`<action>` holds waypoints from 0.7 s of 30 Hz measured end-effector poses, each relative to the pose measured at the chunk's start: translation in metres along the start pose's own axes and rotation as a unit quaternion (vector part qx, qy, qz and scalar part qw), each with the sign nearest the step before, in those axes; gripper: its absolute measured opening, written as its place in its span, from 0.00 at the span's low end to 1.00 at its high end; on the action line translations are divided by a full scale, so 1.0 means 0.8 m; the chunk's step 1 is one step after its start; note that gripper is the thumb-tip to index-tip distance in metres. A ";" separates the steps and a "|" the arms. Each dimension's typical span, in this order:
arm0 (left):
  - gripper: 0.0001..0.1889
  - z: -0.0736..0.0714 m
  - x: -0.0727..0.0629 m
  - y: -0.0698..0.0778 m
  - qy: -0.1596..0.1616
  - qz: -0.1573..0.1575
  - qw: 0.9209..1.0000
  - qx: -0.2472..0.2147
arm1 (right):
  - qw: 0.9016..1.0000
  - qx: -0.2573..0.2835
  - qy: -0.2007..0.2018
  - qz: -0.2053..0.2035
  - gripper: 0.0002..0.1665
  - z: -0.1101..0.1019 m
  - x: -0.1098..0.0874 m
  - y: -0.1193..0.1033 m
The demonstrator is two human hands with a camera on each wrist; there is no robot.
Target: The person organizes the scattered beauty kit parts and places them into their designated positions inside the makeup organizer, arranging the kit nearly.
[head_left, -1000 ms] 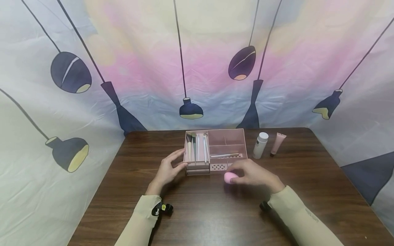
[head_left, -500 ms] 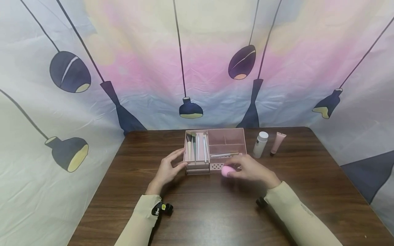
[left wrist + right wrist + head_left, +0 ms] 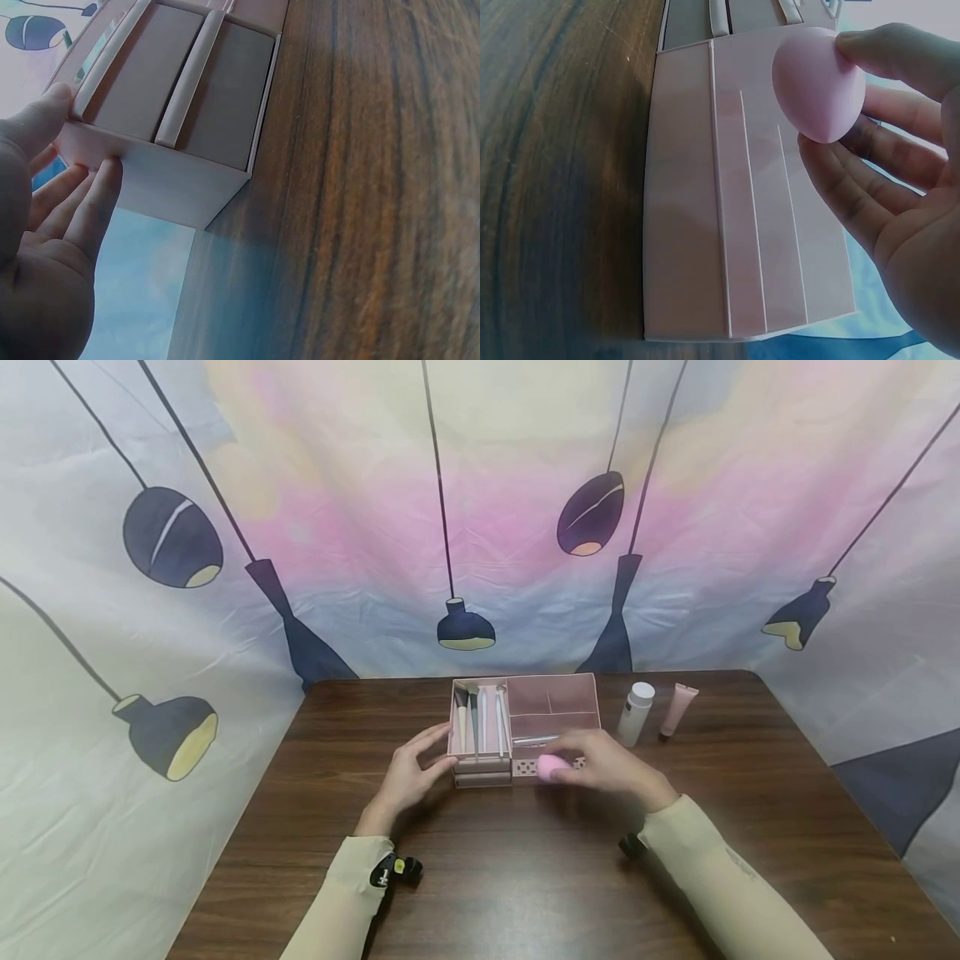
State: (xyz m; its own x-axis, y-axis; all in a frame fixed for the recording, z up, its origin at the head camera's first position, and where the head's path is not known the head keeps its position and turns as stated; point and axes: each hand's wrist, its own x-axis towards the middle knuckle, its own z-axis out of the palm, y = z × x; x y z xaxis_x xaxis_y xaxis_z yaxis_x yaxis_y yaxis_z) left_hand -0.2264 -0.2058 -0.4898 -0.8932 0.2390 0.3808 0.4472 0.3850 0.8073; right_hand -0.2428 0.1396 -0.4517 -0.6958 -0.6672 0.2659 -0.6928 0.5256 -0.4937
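A pink makeup organizer (image 3: 528, 697) with compartments and two small drawers stands at the back of the table. My left hand (image 3: 406, 778) rests at its left side; in the left wrist view its straight fingers (image 3: 97, 199) touch the side wall and the thumb lies at the edge by the drawers. Between right thumb and fingertips I pinch a pink egg-shaped makeup sponge (image 3: 819, 84). That right hand (image 3: 609, 770) holds the sponge over the front right section, overlapping its perforated strip (image 3: 525, 767) in the head view. Several makeup brushes (image 3: 474, 727) lie in the left compartment.
A slim stick (image 3: 531, 742) lies in the right part of the organizer, partly behind my right hand. To the right, a white bottle (image 3: 636, 714) and a pink tube (image 3: 678, 710) stand on the brown wooden table (image 3: 495, 877). A printed cloth hangs behind.
My right hand has moved a little left and away from me, bringing the sponge from in front of the organizer to over its front right section. The left hand stays in place.
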 end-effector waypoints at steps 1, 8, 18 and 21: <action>0.29 0.000 0.000 0.001 -0.001 -0.001 1.000 0.000 | 1.000 0.002 0.002 0.001 0.22 0.000 0.001 0.001; 0.27 -0.005 -0.003 0.037 -0.013 0.003 1.000 -0.001 | 1.000 0.010 0.019 0.005 0.19 0.004 0.009 0.006; 0.28 -0.004 -0.002 0.030 -0.009 0.004 1.000 0.005 | 0.999 -0.004 0.040 -0.002 0.20 0.010 0.019 0.011; 0.29 0.000 -0.001 0.011 -0.005 0.006 1.000 0.004 | 0.999 -0.005 0.044 0.007 0.21 0.012 0.020 0.013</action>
State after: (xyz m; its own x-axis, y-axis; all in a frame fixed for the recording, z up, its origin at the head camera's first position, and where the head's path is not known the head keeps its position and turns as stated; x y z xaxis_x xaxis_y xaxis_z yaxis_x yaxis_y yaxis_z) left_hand -0.2219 -0.2024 -0.4830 -0.8869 0.2528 0.3866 0.4590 0.3889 0.7988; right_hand -0.2595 0.1291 -0.4607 -0.7186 -0.6113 0.3316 -0.6850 0.5396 -0.4895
